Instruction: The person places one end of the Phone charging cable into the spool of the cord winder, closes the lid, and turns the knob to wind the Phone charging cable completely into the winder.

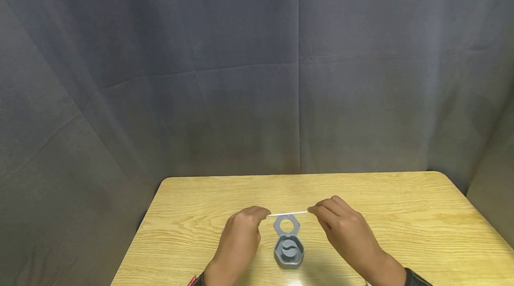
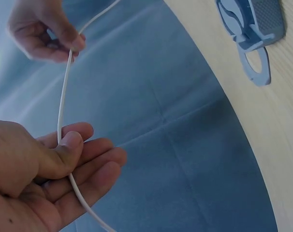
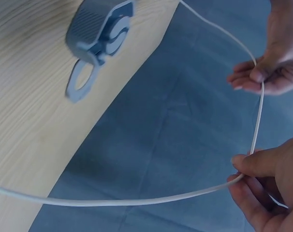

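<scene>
A grey curtain (image 1: pixel 241 76) hangs behind a wooden table (image 1: pixel 184 205). Above the table are a person's left hand (image 1: pixel 241 231) and right hand (image 1: pixel 345 223). An open grey box (image 1: pixel 289 264) sits on the tabletop between them. Both hands pinch a thin white cord (image 1: pixel 288 213), which spans the gap between their fingertips.

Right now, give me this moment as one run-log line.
Left hand: pinches white cord | Right hand: pinches same cord | Cord: runs between hands | Gray case: on table, holed lid open

L hand (image 1: pixel 240 234): thumb-fgr pinch | R hand (image 1: pixel 344 223): same | held apart
</scene>
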`<state>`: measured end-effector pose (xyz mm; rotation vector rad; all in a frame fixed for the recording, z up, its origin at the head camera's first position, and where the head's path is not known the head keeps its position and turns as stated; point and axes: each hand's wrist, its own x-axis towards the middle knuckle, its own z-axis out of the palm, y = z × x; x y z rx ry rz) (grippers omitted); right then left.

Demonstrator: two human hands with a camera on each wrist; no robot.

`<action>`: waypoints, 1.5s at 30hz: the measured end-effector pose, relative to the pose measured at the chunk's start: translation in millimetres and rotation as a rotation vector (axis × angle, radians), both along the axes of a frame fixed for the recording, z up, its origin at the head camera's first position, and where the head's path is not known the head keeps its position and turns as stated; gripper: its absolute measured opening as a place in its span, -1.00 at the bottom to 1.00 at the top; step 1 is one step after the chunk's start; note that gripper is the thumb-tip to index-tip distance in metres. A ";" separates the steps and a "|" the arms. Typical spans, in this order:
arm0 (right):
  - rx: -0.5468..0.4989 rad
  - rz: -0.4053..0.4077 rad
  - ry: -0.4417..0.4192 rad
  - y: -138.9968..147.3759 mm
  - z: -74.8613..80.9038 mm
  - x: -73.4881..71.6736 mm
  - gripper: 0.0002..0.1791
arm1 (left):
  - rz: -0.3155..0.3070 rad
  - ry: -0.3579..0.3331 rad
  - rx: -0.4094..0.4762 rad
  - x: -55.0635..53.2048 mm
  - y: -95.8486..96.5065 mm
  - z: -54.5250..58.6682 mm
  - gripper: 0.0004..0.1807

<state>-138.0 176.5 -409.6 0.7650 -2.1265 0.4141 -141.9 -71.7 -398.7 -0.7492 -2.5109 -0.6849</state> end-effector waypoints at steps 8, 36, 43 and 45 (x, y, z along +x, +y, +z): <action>0.013 -0.050 0.002 16.6 -2.2 -0.7 -0.56 | 0.020 -0.010 0.015 -1.3 -8.3 -1.6 -0.52; 0.012 -0.122 -0.076 47.4 -11.9 -4.1 -0.54 | 0.057 -0.042 0.025 -8.7 -34.0 -5.8 -0.64; -0.001 -0.150 -0.042 42.4 -6.8 -2.1 -0.52 | 0.055 -0.031 -0.032 -8.9 -23.5 -2.9 -0.67; -0.008 -0.147 -0.034 39.6 -4.4 -1.2 -0.53 | 0.044 -0.031 -0.052 -7.6 -18.9 -1.6 -0.66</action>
